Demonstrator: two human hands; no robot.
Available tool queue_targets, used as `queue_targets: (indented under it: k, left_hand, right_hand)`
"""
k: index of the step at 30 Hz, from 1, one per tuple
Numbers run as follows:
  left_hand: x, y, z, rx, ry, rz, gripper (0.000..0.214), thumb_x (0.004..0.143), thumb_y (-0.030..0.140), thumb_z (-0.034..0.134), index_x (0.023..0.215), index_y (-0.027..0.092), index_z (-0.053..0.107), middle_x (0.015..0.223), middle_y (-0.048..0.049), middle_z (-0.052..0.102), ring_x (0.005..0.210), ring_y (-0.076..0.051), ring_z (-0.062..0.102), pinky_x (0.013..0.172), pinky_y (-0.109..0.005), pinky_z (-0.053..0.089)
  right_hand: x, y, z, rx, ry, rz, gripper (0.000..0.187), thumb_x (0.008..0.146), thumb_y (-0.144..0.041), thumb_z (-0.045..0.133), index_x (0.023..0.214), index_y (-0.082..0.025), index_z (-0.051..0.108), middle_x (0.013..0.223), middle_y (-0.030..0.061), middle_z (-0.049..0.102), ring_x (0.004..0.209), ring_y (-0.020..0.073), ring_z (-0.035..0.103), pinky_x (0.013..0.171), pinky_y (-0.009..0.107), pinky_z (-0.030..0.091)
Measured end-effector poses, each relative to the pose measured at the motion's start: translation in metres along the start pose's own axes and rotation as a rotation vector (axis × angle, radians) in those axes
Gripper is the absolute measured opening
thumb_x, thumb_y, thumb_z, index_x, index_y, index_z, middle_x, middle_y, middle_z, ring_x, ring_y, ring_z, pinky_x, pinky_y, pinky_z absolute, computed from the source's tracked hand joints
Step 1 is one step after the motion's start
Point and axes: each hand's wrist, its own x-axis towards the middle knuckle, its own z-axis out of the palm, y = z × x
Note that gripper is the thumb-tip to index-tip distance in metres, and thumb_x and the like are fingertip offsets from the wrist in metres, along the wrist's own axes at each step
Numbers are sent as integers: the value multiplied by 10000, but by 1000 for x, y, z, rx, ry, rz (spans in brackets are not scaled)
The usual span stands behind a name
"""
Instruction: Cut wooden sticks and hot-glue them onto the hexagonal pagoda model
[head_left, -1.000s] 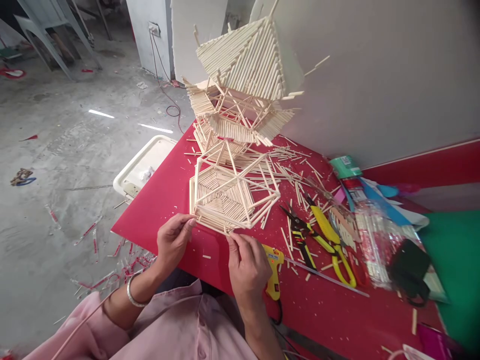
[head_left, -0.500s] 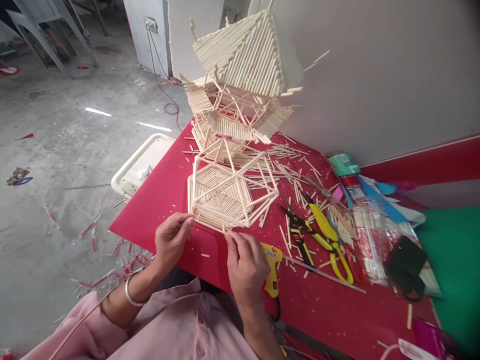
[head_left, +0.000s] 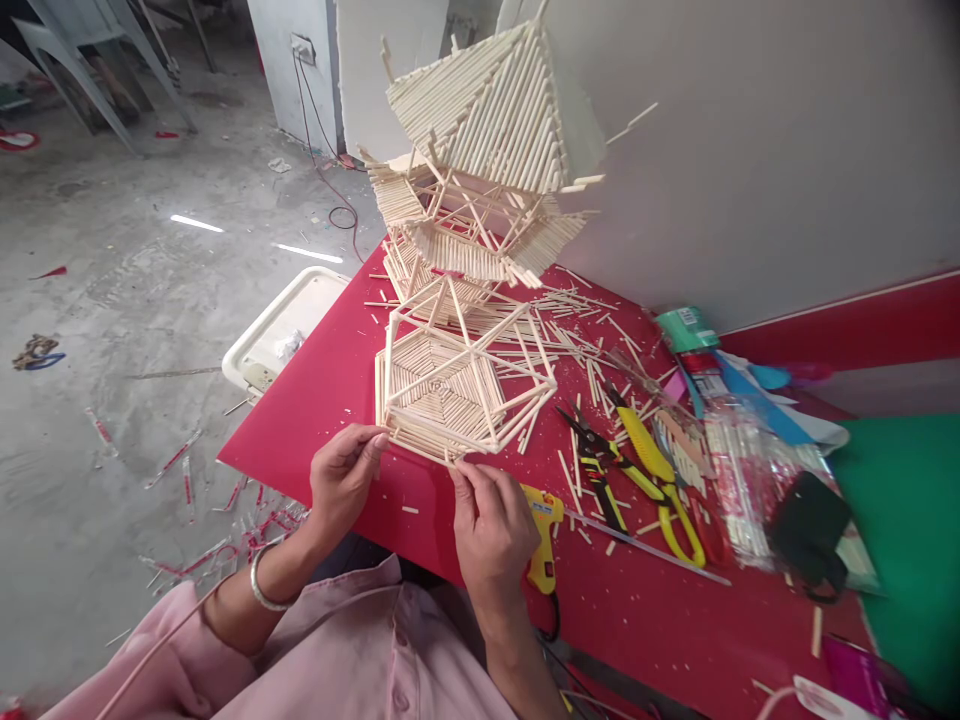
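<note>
A hexagonal frame of thin wooden sticks (head_left: pixel 469 349) rests on the red table, with a floor of sticks laid in a spiral pattern (head_left: pixel 439 388) showing through it. At its near left corner, the thumb and forefinger of my left hand (head_left: pixel 345 478) are pinched on the frame's edge. My right hand (head_left: pixel 493 525) pinches at the middle of the same near edge, where a short stick end shows at the fingertips. Exactly which stick lies between the fingers is partly hidden. Just behind the frame stands a tiered stick model (head_left: pixel 487 120) with a pointed roof.
A yellow glue gun (head_left: pixel 544 535) lies beside my right hand. Farther right are yellow-black pliers (head_left: pixel 645 450), cutters (head_left: pixel 596 465), bagged sticks (head_left: pixel 739 480) and a black object (head_left: pixel 810 530). Loose sticks (head_left: pixel 570 330) litter the table. A white tray lid (head_left: pixel 274 325) sits past the left edge.
</note>
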Motion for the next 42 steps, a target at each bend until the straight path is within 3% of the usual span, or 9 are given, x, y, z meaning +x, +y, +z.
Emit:
queue_targets:
  k: [14,25,42]
  left_hand:
    - [0,7,0,-24,-5,-5,201,882,364,672,862,181,755,575,21,583,509,-96,497,509,-225,419]
    - [1,8,0,-45,-2,25,121,852,292,706,856,178,744,714,-24,693,619,-121,605,574,-227,483]
    - [2,8,2,26,-2,90,95,844,271,705,827,187,745,720,-17,714,654,-129,640,609,-217,512]
  right_hand:
    - [0,-1,-1,4,-6,2,107,951,-244,640,986,-177,716,848,49,735,783,148,667,763,253,496]
    - [-1,0,0,1,-19,2,117,954,-254,638,1004,-178,711,870,52,737,793,160,672,760,268,497]
    - [-2,0,4,9,1,5,99,938,-224,656,1007,-181,713,876,54,735,804,167,675,763,273,508]
